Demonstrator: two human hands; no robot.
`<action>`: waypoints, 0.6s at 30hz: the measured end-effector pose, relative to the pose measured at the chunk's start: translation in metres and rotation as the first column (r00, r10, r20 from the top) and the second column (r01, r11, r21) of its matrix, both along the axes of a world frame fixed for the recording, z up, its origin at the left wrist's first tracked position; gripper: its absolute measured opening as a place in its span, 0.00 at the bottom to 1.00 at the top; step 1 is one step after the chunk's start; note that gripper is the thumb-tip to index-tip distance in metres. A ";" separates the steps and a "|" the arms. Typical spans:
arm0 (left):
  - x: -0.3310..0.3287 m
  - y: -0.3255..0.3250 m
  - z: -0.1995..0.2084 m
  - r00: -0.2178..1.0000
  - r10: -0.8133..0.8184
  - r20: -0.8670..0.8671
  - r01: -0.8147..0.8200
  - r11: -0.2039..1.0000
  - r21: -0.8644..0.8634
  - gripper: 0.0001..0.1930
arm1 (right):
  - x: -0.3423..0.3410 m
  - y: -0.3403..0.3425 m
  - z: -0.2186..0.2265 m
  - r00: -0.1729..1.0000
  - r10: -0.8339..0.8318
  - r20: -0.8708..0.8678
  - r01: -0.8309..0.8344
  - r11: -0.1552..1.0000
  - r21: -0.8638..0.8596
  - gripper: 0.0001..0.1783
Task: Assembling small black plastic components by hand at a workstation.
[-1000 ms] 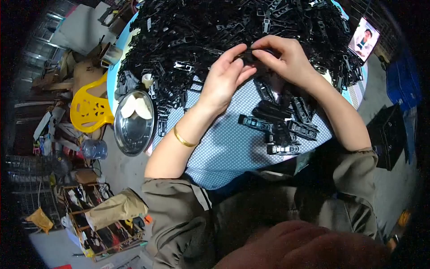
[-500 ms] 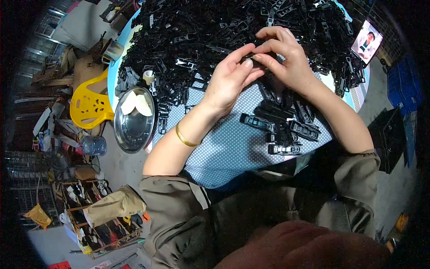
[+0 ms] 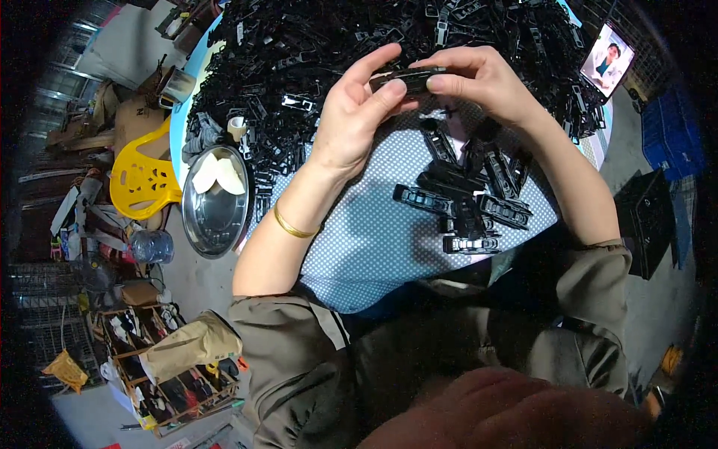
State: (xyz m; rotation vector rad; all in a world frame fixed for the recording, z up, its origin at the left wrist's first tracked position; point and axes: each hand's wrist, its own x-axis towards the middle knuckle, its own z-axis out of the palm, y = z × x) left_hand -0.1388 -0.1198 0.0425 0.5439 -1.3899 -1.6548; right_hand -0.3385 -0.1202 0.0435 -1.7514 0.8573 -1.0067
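Note:
Between both hands, above the near edge of the heap, is a long narrow black plastic piece [image 3: 416,78]. My left hand [image 3: 345,126] pinches its left end with the thumb on the near side, index finger raised behind. The right end is gripped by thumb and fingers of my right hand [image 3: 488,84]. A large heap of similar black plastic parts [image 3: 277,71] covers the far part of the table. Closer to me, right of the middle, a smaller cluster of black parts [image 3: 464,187] lies on the dotted tablecloth [image 3: 359,224].
A shiny oval tray [image 3: 215,233] holding white wedge-shaped pieces [image 3: 228,176] is at the table's left edge. Near it are a tape roll [image 3: 236,127] and grey cloth [image 3: 200,135]. A lit phone [image 3: 607,63] stands far right. A yellow chair [image 3: 142,178] is left, blue crates [image 3: 669,136] right.
My hands have moved apart slightly, the left one leftward and down. The long black piece, mostly hidden by my fingers before, now shows lengthwise between them. The view has shifted slightly.

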 end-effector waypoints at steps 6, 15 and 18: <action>-0.008 0.010 -0.012 0.912 0.148 0.383 0.066 0.868 -0.493 0.22 | -0.022 -0.018 0.006 0.966 -0.248 0.072 0.245 0.968 0.053 0.19; -0.017 0.035 -0.015 0.817 0.084 0.570 0.429 0.572 -0.699 0.24 | 0.005 -0.010 -0.026 0.597 -0.627 -0.500 0.152 0.700 -0.698 0.16; -0.017 0.031 -0.017 0.832 0.144 0.536 0.335 0.640 -0.692 0.21 | 0.006 -0.014 -0.028 0.578 -0.668 -0.470 0.145 0.650 -0.746 0.12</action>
